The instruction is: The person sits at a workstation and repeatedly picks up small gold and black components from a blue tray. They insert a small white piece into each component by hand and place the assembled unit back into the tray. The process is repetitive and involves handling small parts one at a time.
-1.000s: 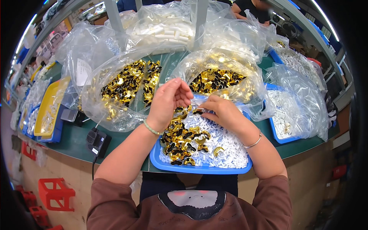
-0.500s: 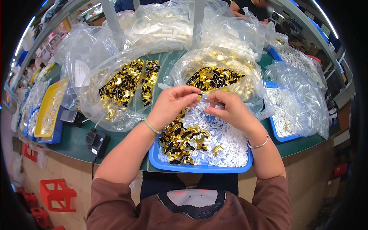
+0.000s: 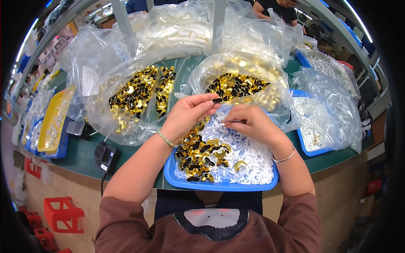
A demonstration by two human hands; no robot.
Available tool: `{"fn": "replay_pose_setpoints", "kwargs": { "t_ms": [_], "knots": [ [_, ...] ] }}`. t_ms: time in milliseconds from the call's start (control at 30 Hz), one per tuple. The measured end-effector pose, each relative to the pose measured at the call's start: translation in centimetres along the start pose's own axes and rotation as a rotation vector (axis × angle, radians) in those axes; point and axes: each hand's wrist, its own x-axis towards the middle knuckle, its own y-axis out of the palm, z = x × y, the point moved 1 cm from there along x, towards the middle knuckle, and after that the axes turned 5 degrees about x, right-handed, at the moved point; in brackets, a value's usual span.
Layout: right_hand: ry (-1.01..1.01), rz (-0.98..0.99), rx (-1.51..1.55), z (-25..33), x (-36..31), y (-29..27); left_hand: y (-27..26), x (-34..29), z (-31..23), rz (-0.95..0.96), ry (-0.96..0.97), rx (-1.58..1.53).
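Gold-and-black pieces (image 3: 201,148) just under the left fingers (image 3: 209,100) look like glossy, mirror-bright metal with shiny black inserts, lying mixed with matt white plastic bits (image 3: 249,154) in a smooth blue plastic tray (image 3: 219,185). Beyond the fingers, crinkled clear plastic bags (image 3: 105,80) glare under the light, one holding more shiny gold pieces, another chalky matt white tubes (image 3: 177,33). The table (image 3: 80,154) is covered in matt green mat, with a matt black plastic box (image 3: 106,154) left of the hands; right wrist wears a thin polished metal bangle (image 3: 283,159).

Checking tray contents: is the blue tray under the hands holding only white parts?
No: the blue tray holds gold-and-black pieces on its left beside the small white parts.
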Motion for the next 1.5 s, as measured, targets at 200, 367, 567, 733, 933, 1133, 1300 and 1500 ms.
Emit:
{"fn": "replay_pose_setpoints", "kwargs": {
  "t_ms": [200,367,567,733,933,1133,1300,1500],
  "knots": [
    [0.126,-0.164,0.011,1.4,0.2,-0.2,0.1,-0.3,-0.1,0.104,-0.031,-0.037],
    [0.230,-0.229,0.056,2.0,0.2,-0.6,0.5,-0.6,-0.4,0.121,-0.042,0.129],
    [0.193,-0.258,0.056,2.4,0.1,-1.0,0.9,-0.6,-0.5,0.095,0.002,0.182],
    [-0.085,-0.301,-0.310,2.1,0.1,0.1,0.9,-0.5,0.4,0.132,0.045,0.229],
    [0.044,-0.305,-0.202,2.2,0.0,0.0,0.9,-0.4,-0.1,0.116,0.013,0.259],
    [-0.051,-0.314,-0.336,2.0,0.1,0.8,0.9,-0.2,0.4,0.139,0.036,0.206],
    [0.014,-0.359,-0.276,1.7,0.3,1.1,0.8,-0.2,0.2,0.129,0.040,0.195],
    [0.046,-0.389,-0.255,1.5,0.3,1.2,0.6,0.2,0.8,0.121,0.030,0.172]
  ]
}}
